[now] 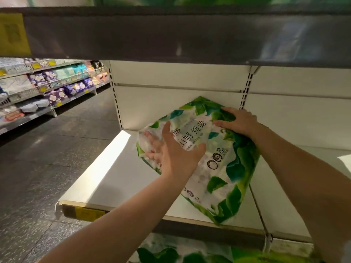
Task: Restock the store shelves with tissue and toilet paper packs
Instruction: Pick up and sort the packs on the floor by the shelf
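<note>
A large tissue pack [218, 164], white with green leaf print and black lettering, lies tilted on the white shelf board [117, 175], its far corner touching the back panel. My left hand [171, 154] presses flat against the pack's left face with fingers spread. My right hand [237, 121] lies over the pack's upper right edge, fingers bent over it and the thumb on the front face. More green-printed packs [186, 253] show on the shelf below.
A dark shelf underside [171, 35] hangs close overhead with a yellow price tag [14, 34]. An upright slotted post [247, 88] stands behind the pack. The aisle floor [47, 158] lies left, and another stocked shelving unit [47, 84] across it.
</note>
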